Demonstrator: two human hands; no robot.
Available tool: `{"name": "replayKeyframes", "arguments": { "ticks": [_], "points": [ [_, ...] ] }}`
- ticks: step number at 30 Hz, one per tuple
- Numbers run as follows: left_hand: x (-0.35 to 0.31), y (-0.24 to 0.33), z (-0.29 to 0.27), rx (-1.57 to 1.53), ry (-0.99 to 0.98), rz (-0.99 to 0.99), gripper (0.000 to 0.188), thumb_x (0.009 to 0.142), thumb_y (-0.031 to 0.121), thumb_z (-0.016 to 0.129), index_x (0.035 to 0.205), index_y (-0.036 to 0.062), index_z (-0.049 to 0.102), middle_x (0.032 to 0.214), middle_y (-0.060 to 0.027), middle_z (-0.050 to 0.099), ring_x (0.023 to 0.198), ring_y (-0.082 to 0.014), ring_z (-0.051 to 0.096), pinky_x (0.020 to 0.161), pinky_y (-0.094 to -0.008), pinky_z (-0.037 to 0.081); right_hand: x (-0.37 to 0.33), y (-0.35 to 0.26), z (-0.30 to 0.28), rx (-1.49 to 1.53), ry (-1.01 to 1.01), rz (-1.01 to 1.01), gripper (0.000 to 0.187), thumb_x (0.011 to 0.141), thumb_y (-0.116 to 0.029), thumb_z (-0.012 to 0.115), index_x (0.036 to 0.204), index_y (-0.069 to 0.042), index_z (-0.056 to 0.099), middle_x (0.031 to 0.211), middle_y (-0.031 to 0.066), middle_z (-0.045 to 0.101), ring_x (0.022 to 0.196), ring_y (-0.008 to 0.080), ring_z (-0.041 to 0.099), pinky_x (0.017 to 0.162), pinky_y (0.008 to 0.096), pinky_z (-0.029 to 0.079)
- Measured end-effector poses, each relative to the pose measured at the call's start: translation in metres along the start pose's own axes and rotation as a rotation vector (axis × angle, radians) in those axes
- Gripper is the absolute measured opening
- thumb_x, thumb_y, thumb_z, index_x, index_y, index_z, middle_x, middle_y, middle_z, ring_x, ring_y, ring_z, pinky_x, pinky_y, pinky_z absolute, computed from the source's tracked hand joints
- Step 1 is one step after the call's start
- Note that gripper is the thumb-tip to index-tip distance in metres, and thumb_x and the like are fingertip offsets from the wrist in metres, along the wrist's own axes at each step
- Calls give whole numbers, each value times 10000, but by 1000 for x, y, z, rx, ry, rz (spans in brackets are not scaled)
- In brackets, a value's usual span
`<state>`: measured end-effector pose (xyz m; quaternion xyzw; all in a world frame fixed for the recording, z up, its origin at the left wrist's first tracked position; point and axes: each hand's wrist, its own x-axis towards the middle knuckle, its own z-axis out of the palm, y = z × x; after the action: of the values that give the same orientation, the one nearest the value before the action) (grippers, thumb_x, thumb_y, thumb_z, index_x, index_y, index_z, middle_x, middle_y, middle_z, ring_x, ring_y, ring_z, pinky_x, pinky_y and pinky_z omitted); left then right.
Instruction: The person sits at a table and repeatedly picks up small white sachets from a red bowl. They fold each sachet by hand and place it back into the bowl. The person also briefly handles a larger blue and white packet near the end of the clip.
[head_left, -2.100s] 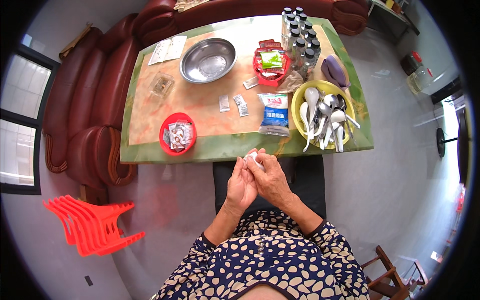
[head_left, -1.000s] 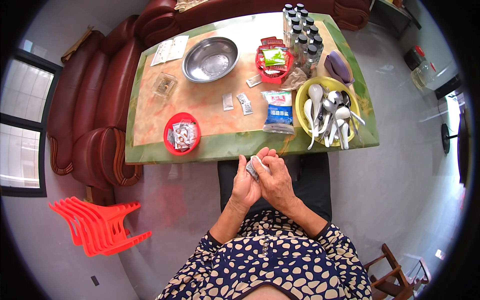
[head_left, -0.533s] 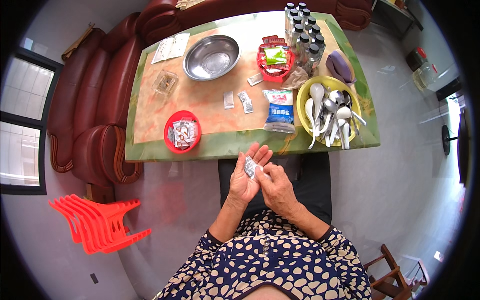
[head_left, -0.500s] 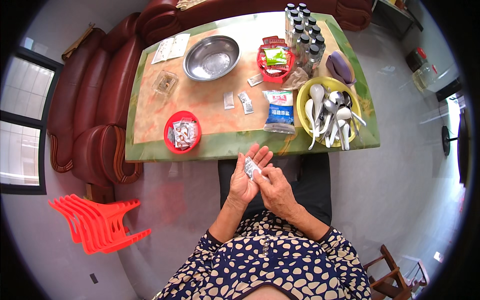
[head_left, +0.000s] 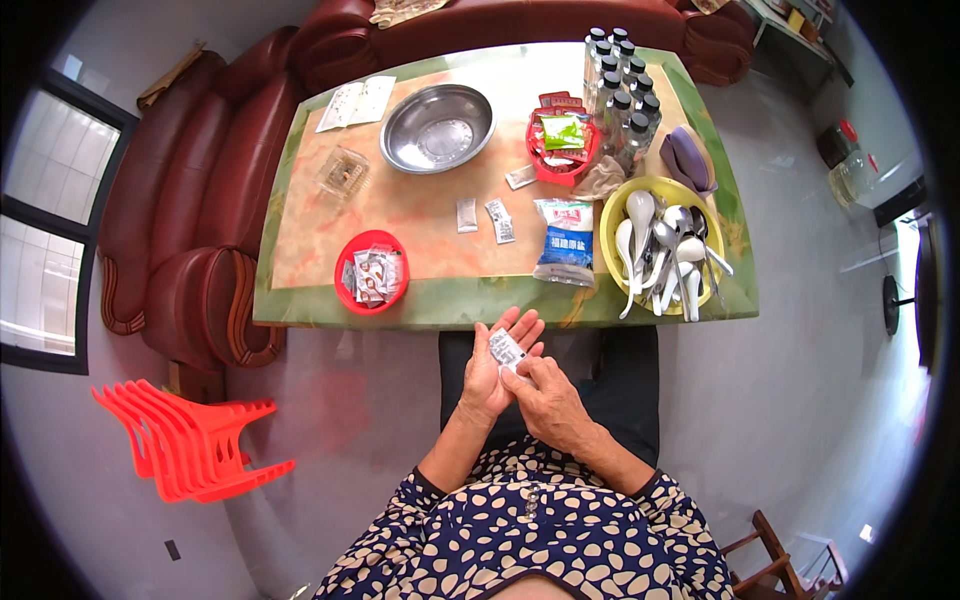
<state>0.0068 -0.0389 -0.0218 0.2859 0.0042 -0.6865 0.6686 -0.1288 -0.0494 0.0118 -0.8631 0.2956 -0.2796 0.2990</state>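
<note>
A small white sachet (head_left: 507, 349) with grey print lies across the palm of my left hand (head_left: 487, 380). That hand is palm up, its fingers stretched out, with the thumb beside the sachet. My right hand (head_left: 548, 398) pinches the lower end of the sachet between thumb and forefinger, its other fingers curled. Both hands are just short of the table's near edge, above my lap. On the table beyond lie two loose sachets (head_left: 467, 215) side by side, and a red bowl (head_left: 374, 307) of similar sachets stands near the front left.
On the green-bordered table (head_left: 430, 313) stand a steel basin (head_left: 437, 128), a red basket (head_left: 566, 172) of packets, several black-capped bottles (head_left: 637, 138), a blue-white bag (head_left: 566, 243) and a yellow bowl (head_left: 612, 285) of spoons. A red plastic chair (head_left: 190, 440) is at the left.
The sachet now lies flatter on my left palm, with more of its printed face showing. My right fingers still pinch its lower end. The whole view has shifted slightly.
</note>
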Motion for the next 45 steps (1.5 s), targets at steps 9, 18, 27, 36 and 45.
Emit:
{"name": "replayKeyframes", "arguments": {
  "ticks": [9, 18, 27, 36, 45],
  "points": [
    [2, -12, -6, -81, 88, -20, 428, 1031, 412, 326, 1023, 36, 531, 1293, -245, 527, 1211, -360, 510, 1038, -484, 419, 13, 13, 7, -87, 128, -11, 396, 722, -19, 620, 1118, -14, 622, 1030, 128, 543, 922, 292, 537, 750, 378, 472],
    [4, -2, -7, 17, 157, 27, 404, 1031, 327, 395, 1222, -12, 505, 1229, -156, 563, 1149, -282, 543, 988, -440, 456, 10, 19, -10, -30, 156, 116, 390, 733, 1, 618, 1122, -40, 614, 1004, 126, 535, 911, 298, 535, 760, 380, 476],
    [2, -10, 7, 26, 59, -8, 506, 1035, 407, 317, 1376, 44, 409, 1360, -156, 493, 1233, -264, 479, 1059, -429, 390, 14, 23, -2, -69, 239, 138, 372, 789, 29, 609, 1159, -11, 624, 1012, 136, 556, 905, 285, 563, 749, 332, 495],
    [-2, -7, 17, 364, 20, 127, 547, 1021, 427, 372, 1416, 49, 384, 1393, -122, 473, 1215, -209, 472, 1039, -382, 391, 11, 28, -10, 1345, 101, 708, 277, 966, -168, 568, 1150, 28, 634, 928, 12, 636, 784, 75, 569, 697, 215, 471],
    [-12, -12, 21, 359, 188, 208, 491, 1013, 373, 444, 1342, 9, 451, 1333, -136, 499, 1198, -194, 481, 1030, -355, 395, 17, 12, -8, 539, 305, 485, 223, 846, 37, 606, 1059, 9, 669, 967, 69, 573, 801, 132, 571, 681, 225, 470]
  ]
}}
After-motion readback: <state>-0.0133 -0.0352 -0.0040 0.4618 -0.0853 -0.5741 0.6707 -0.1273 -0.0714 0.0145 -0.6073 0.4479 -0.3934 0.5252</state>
